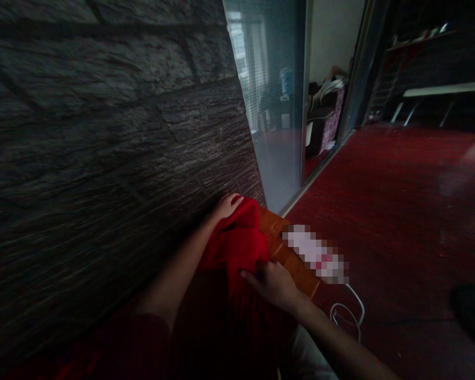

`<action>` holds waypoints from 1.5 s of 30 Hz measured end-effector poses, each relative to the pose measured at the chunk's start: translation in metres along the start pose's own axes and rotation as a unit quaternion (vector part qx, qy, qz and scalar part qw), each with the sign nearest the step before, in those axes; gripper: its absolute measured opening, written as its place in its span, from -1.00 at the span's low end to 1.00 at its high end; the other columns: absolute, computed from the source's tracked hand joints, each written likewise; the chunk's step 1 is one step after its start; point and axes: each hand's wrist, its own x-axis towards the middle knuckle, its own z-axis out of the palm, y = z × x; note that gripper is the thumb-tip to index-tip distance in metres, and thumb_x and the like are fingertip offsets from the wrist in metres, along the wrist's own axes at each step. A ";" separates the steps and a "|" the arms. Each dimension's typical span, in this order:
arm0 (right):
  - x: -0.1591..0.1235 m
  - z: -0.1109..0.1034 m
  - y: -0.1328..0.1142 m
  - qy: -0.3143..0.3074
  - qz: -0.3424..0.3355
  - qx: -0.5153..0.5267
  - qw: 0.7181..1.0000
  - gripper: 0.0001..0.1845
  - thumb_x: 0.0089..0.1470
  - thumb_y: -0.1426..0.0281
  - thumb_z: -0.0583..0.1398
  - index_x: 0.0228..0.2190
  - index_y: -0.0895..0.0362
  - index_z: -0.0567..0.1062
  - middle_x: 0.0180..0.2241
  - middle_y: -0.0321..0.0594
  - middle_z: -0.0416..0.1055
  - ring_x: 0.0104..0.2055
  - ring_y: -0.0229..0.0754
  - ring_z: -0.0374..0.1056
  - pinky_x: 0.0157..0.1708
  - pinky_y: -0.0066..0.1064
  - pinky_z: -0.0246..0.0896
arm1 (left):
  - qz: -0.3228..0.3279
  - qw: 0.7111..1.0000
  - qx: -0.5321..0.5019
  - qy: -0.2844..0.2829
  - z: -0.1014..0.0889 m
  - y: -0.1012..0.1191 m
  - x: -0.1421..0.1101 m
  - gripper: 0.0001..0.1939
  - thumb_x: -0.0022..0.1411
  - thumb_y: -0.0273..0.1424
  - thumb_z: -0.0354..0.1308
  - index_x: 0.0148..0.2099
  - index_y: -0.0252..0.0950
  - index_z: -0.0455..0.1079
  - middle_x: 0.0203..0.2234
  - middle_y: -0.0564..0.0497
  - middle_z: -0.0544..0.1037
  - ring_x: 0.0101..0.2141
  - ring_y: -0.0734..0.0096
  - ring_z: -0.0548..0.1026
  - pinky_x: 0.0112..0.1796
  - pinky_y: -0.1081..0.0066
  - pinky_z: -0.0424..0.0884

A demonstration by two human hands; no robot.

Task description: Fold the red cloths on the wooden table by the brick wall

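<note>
Red cloth (241, 245), perhaps a garment, lies folded and rumpled on a wooden tabletop (293, 264), its near part hanging into dark shadow. At the cloth's far left edge, my left hand (228, 206) rests with its fingers laid flat on the fabric. Closer to me, my right hand (277, 282) is over the cloth's right side, thumb stretched out to the left and apart from the other fingers. Those fingers are dark and slightly smeared, and their tips are hard to make out.
A pixelated white object (314, 253) sits at the table's right edge, with a white cord (358, 306) looping downward. A stone-block wall (122, 132) rises close on the left. Beyond are a glass sliding door (277, 105), a red floor (399, 211) and a pale bench (447, 89).
</note>
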 end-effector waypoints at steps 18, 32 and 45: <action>0.070 -0.060 -0.035 0.046 -0.169 -0.071 0.982 -0.72 0.25 0.21 0.12 -0.26 0.11 0.55 -0.26 -0.15 0.55 -0.25 -0.17 0.44 -0.25 -0.42 0.20 | 0.041 0.998 0.008 0.040 -0.090 -0.009 -0.129 -0.64 0.39 -0.18 -0.05 -0.01 -0.25 0.47 -0.08 -0.09 0.55 -0.03 0.28 0.48 0.08 0.30 0.33; 0.107 -0.001 -0.054 -0.089 -0.314 -0.367 0.871 -0.50 0.37 0.22 -0.10 0.01 0.19 0.49 0.04 0.01 0.43 0.15 0.04 0.24 0.17 -0.14 0.07 | -0.001 0.989 0.126 0.074 -0.031 -0.028 -0.216 -0.46 0.47 -0.24 -0.23 0.41 -0.22 0.01 0.33 -0.13 0.17 0.33 0.23 0.10 0.29 0.07 0.04; 0.185 -0.011 -0.065 -0.101 -0.347 -0.440 0.822 -0.42 0.27 0.32 0.08 0.27 0.21 0.22 0.27 0.11 0.17 0.22 0.10 0.21 0.14 -0.17 0.16 | -0.044 0.975 0.192 0.103 -0.038 -0.001 -0.190 -0.63 0.42 -0.37 -0.10 0.13 -0.31 0.41 -0.03 -0.23 0.57 -0.05 0.15 0.56 0.01 0.21 0.46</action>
